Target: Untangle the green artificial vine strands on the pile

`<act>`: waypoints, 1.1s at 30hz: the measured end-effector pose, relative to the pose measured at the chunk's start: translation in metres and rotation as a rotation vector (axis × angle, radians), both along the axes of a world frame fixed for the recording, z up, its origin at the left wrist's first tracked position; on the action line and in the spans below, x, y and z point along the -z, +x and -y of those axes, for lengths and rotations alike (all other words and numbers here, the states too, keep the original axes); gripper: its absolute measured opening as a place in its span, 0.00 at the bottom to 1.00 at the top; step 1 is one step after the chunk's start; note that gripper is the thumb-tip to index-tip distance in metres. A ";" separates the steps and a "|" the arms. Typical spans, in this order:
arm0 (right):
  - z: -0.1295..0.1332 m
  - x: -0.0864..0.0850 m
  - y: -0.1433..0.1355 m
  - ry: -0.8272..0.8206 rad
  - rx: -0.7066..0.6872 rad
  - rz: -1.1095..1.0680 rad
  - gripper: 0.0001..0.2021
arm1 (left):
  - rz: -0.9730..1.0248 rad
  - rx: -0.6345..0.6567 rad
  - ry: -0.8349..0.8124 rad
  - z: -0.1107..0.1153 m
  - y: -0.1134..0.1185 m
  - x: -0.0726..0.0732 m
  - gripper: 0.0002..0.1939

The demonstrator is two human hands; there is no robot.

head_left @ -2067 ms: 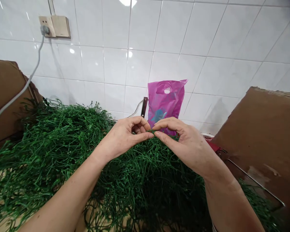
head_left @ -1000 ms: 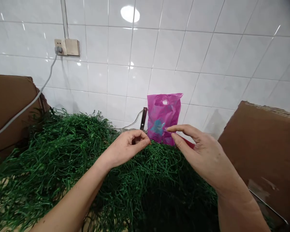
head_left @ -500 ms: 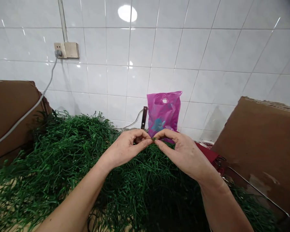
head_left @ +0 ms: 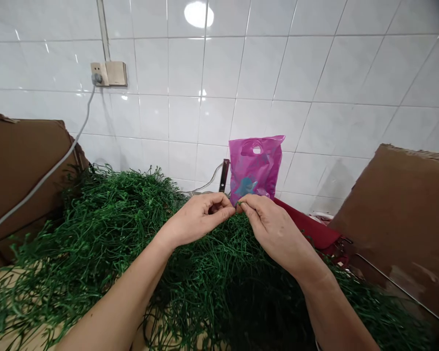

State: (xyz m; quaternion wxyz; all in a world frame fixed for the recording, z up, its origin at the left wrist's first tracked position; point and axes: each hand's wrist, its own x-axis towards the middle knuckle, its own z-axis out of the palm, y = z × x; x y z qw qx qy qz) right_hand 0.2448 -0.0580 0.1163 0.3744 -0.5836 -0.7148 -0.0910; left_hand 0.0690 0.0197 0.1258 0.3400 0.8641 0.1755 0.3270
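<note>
My left hand (head_left: 205, 217) and my right hand (head_left: 269, 224) meet fingertip to fingertip over a big heap of green plastic stems (head_left: 128, 219). Thumb and fingers of my right hand are pinched on a small green piece (head_left: 239, 203), which looks like part of such a stem. My left hand is pinched too, its tips beside that piece; whatever it holds is mostly hidden. Just behind the fingertips stands a purple plastic bag (head_left: 258, 163) with a cut-out handle and a blue print.
Cardboard boxes stand at left (head_left: 29, 170) and right (head_left: 406, 214). A red bag (head_left: 314, 231) and a metal rod (head_left: 391, 282) lie at right. A grey cable (head_left: 51, 168) runs from a wall socket (head_left: 98, 73). A dark handle (head_left: 224, 174) leans near the tiled wall.
My right fingers have curled in closer around the green piece and turned. The hands stay together; the view has shifted slightly, showing more of the red bag.
</note>
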 end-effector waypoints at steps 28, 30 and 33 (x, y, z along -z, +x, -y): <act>0.017 -0.019 0.027 -0.013 0.076 -0.219 0.17 | 0.277 0.142 -0.427 -0.009 0.016 0.013 0.11; 0.016 -0.022 0.013 -0.070 -0.025 -0.278 0.16 | 0.263 0.132 -0.384 -0.007 0.015 0.012 0.10; 0.012 -0.019 0.003 -0.125 -0.076 -0.313 0.13 | 0.254 0.105 -0.336 -0.005 0.014 0.012 0.09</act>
